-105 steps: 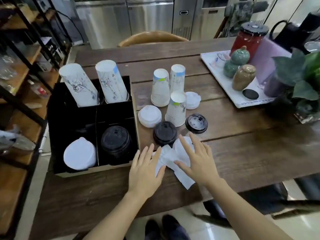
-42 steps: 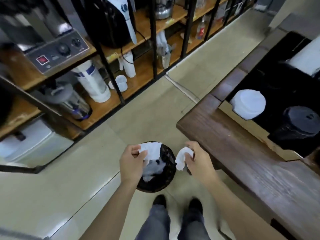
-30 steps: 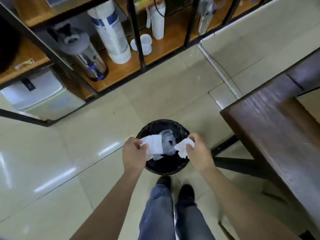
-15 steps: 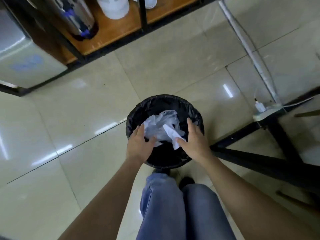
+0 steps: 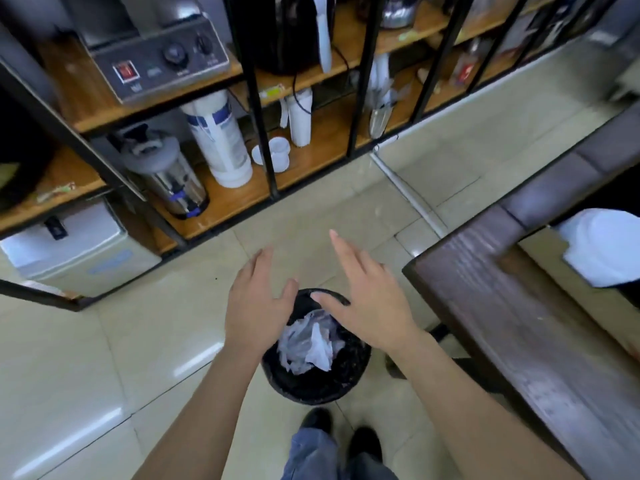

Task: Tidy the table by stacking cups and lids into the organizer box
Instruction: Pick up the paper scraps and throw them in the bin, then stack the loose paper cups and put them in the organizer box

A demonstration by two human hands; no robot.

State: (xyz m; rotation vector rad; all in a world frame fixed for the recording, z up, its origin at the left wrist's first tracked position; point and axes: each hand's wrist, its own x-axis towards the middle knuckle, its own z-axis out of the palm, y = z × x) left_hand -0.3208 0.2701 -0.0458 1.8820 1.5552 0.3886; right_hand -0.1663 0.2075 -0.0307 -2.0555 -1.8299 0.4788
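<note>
My left hand (image 5: 258,304) and my right hand (image 5: 369,299) hover above a black waste bin (image 5: 341,382) on the floor, both with fingers spread and nothing in them. Crumpled white tissues (image 5: 310,344) lie inside the bin. At the right edge a stack of white lids (image 5: 602,245) shows in the black organizer box (image 5: 630,292), which sits on the dark wooden table (image 5: 502,306). The cups and the other lids are out of view.
A black-framed wooden shelf rack (image 5: 263,133) runs along the far side, holding a steel urn (image 5: 166,174), a white canister (image 5: 221,143) and small white cups (image 5: 277,154). Glossy tiled floor (image 5: 86,375) lies to the left. My feet stand just behind the bin.
The tissues left both hands and now lie in the bin. My hands rose above it and opened. My view lifted from the floor toward the shelves and the table corner.
</note>
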